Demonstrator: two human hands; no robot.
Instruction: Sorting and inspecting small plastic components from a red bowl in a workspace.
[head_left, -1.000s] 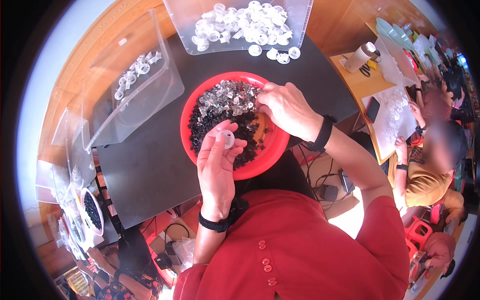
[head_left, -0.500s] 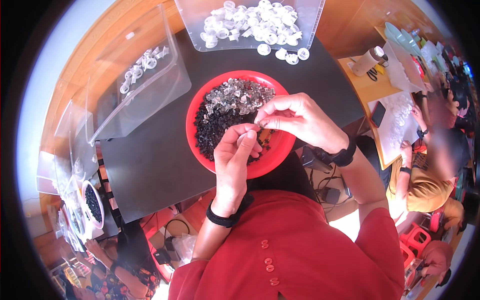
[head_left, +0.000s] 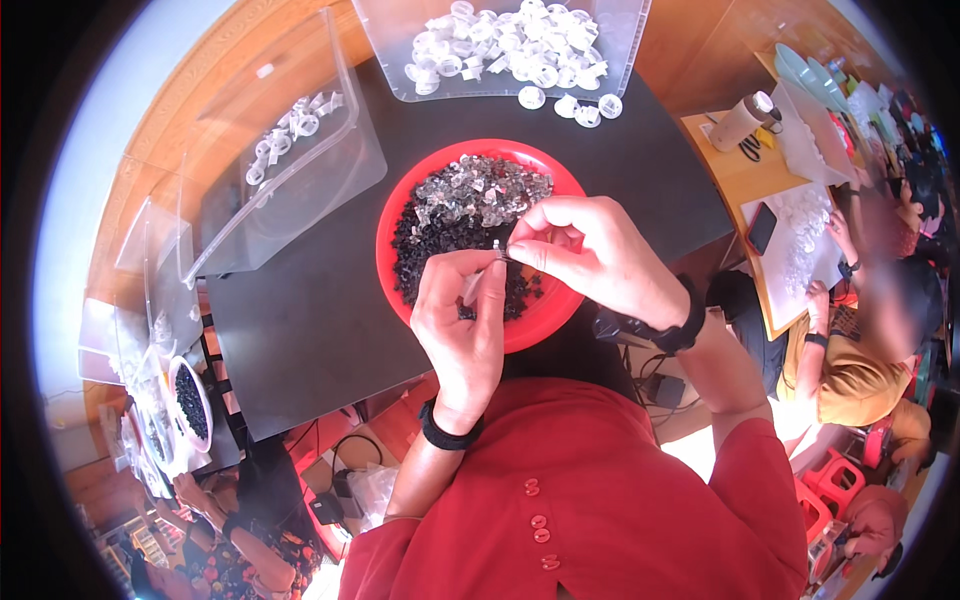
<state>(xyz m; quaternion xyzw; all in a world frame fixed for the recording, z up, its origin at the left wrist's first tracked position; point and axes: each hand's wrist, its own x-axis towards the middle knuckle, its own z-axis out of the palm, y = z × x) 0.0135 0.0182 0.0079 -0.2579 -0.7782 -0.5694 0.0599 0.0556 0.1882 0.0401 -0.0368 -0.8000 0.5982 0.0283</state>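
Observation:
Over a round red basin (head_left: pixel 562 312) both my hands meet, fingertips almost touching. My left hand (head_left: pixel 458 325) is closed in a pinch on a small piece with a clear or whitish tip (head_left: pixel 497 244). From the other side, my right hand (head_left: pixel 605 258) also pinches, with a tiny dark piece partly showing at its thumb and forefinger; its exact kind is too small to make out. Small black plastic pieces (head_left: pixel 425 250) fill much of the basin. Heaped at its far side are small clear plastic pieces (head_left: pixel 475 190).
The basin stands on a dark table (head_left: pixel 300 345). At the back, a clear bin (head_left: pixel 398 75) holds white round plastic parts, several lying outside it. Another clear bin (head_left: pixel 350 185) lies left. On the right, people sit at a wooden table with a bottle (head_left: pixel 738 122) and a phone (head_left: pixel 762 228).
My left hand has risen and turned more upright, its thumb and forefinger now pinching the small piece. My right hand has shifted slightly, still pinching close to it.

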